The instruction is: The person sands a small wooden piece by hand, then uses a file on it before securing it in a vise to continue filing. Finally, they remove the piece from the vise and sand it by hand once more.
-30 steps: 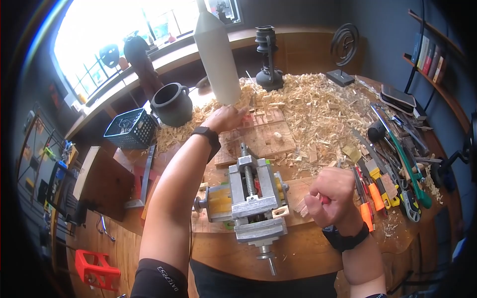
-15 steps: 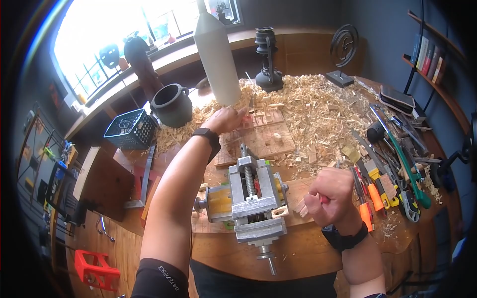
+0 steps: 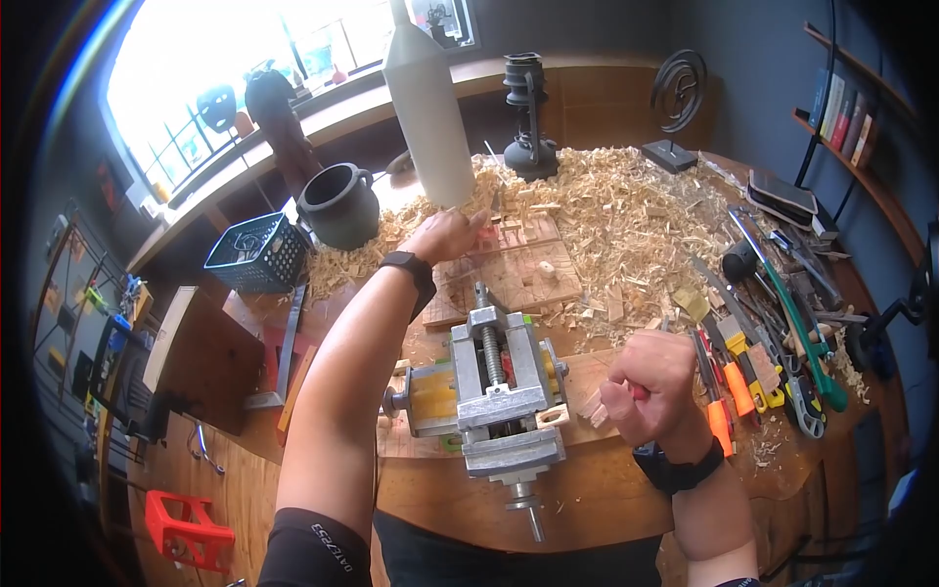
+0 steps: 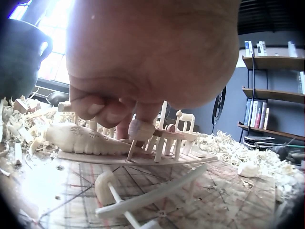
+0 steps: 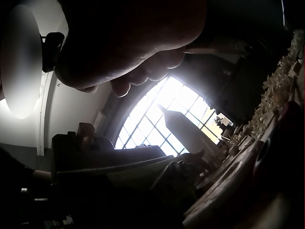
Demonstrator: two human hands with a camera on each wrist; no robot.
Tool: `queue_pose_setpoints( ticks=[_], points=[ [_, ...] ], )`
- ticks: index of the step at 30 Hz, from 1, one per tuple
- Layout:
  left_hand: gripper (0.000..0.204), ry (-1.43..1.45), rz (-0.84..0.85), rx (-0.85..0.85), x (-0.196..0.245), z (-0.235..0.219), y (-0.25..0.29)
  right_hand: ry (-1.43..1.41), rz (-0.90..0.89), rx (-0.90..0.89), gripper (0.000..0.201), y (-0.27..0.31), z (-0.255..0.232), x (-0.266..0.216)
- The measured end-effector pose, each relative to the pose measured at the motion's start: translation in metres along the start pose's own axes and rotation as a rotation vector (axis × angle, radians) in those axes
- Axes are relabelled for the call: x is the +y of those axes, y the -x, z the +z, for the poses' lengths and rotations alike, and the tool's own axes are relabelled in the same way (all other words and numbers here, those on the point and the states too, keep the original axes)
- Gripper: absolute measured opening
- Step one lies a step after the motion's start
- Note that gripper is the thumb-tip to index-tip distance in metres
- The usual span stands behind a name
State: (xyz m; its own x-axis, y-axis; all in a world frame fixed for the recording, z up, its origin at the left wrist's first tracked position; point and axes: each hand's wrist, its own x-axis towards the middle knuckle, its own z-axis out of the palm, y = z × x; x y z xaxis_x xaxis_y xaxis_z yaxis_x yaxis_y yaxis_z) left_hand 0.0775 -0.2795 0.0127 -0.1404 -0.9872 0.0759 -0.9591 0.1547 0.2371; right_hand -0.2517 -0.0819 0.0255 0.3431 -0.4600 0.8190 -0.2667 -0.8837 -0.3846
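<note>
In the head view my left hand (image 3: 445, 235) reaches over a marked wooden board (image 3: 528, 279) by a tall pale bottle (image 3: 427, 122). The left wrist view shows its curled fingers pinching down into a small wooden model (image 4: 167, 138) of thin posts and rails, beside a carved, tapered piece (image 4: 86, 139). What the fingertips hold is partly hidden. My right hand (image 3: 653, 391) makes a fist round a red-handled tool (image 3: 639, 393), most of it hidden by the fingers. Between the forearms stands a metal vise (image 3: 499, 377). Nearer the left wrist camera lies a curved wooden strip (image 4: 152, 193).
Wood shavings (image 3: 626, 215) heap behind the board. Chisels and saws lie right of the right hand, among them a green saw (image 3: 797, 313). At left stand a dark pot (image 3: 342, 210), a basket (image 3: 256, 254) and a wooden block (image 3: 205, 362).
</note>
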Motion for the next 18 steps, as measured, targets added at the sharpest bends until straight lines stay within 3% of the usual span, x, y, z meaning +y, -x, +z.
queue_pose_setpoints(
  ticks=[6, 11, 18],
  points=[
    [0.053, -0.067, 0.031, 0.021, -0.011, 0.01, -0.009, -0.005, -0.001, 0.001, 0.046, 0.001, 0.001, 0.001],
    [0.036, -0.167, 0.154, 0.003, -0.02, 0.015, -0.013, -0.014, -0.006, -0.008, 0.047, 0.0, 0.0, 0.001],
    [0.043, -0.022, 0.085, -0.028, -0.016, 0.012, -0.013, -0.016, -0.011, -0.001, 0.048, 0.001, 0.001, 0.002]
  ],
)
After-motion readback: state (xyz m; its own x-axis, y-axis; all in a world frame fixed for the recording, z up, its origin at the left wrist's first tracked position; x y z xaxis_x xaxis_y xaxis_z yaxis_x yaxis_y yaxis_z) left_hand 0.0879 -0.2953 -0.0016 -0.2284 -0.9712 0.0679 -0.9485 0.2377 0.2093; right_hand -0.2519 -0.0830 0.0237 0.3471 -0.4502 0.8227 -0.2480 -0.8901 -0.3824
